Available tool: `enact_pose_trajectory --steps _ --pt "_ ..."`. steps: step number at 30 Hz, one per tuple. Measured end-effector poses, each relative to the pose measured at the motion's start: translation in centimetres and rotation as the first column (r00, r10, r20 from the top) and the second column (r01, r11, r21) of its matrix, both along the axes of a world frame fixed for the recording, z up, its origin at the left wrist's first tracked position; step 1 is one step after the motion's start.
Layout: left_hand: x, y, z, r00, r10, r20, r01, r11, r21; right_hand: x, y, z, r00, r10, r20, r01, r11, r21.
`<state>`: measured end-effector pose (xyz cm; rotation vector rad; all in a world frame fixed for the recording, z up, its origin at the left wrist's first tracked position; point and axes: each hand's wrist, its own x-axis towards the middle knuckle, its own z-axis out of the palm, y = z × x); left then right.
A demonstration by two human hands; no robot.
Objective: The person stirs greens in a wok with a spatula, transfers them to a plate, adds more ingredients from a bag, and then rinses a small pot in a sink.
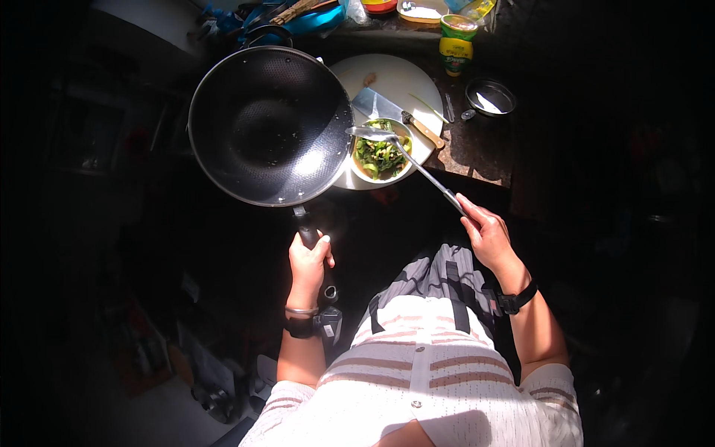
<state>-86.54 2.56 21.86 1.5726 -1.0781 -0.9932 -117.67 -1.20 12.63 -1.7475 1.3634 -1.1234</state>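
Note:
My left hand [310, 254] grips the black handle of a dark wok [268, 123], whose textured inside shows a few small food bits. In my right hand [485, 230] is the long handle of a metal spatula [427, 174]. The spatula's head lies over a white bowl [409, 129] of cooked leafy greens [381, 159] in some liquid, close to the wok's right rim. The bowl stands on a round white cutting board [410, 70]. Behind it on the board lies a cleaver [380, 103] with a wooden handle.
A green strip [429, 107] lies on the board's right side. To the right are a black round lid or dish [490, 98] and a green and yellow squeeze bottle [457, 47] on the dark counter [475, 156]. A white tray [423, 10] and blue bags are at the back.

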Motion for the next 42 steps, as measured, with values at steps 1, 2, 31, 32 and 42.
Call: enact_pose_trajectory --steps 1,2,31,32,42 --pt "0.1 0.0 0.0 1.000 0.000 0.003 0.000 1.000 -0.005 -0.3 1.0 0.4 0.999 0.012 -0.031 -0.011 0.999 0.033" --pt "0.3 0.0 -0.1 1.000 0.000 -0.004 0.000 1.000 -0.009 -0.6 1.8 1.3 0.996 0.019 -0.088 -0.009 0.994 0.107" --pt "-8.5 10.1 5.7 0.900 -0.034 -0.435 0.185 0.932 0.311 -14.5 9.5 -2.8 0.804 -0.352 -0.479 0.308 0.936 -0.171" --pt "-10.2 9.7 5.4 0.892 -0.067 -0.448 0.232 0.917 0.324 -16.5 10.6 -1.7 0.831 -0.392 -0.395 0.331 0.919 -0.215" --pt "-31.5 0.8 -0.1 0.632 -0.392 -0.668 0.721 0.613 0.323 -34.2 21.3 -2.1 0.690 -0.722 0.051 0.687 0.675 0.271"
